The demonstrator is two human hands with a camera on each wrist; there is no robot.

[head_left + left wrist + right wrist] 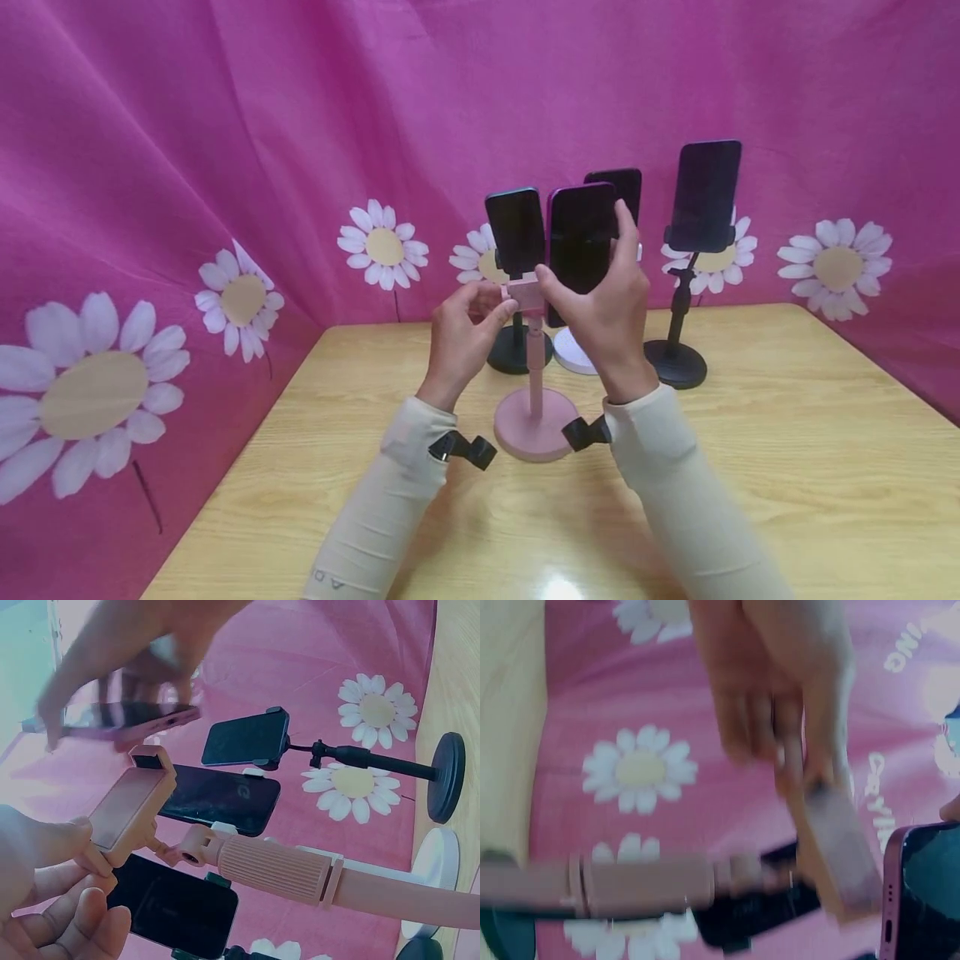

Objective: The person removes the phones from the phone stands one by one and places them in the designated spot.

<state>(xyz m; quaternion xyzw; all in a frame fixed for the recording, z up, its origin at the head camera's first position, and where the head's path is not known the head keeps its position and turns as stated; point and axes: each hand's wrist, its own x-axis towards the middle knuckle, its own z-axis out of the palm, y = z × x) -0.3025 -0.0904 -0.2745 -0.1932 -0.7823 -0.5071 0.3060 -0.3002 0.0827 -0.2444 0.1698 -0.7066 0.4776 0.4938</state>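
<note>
A pink phone stand rises from its round base on the table. My left hand pinches the end of its holder, thumb on one side and fingers on the other. The pad of the holder is bare in the left wrist view. My right hand grips a phone with a pink-purple frame by its edges, dark screen towards me. In the left wrist view this phone is blurred and apart from the holder; in the right wrist view only its corner shows.
Behind stand a phone on a black stand, another phone above a white base, and at right a phone on a black stand. A pink daisy-print cloth surrounds the wooden table.
</note>
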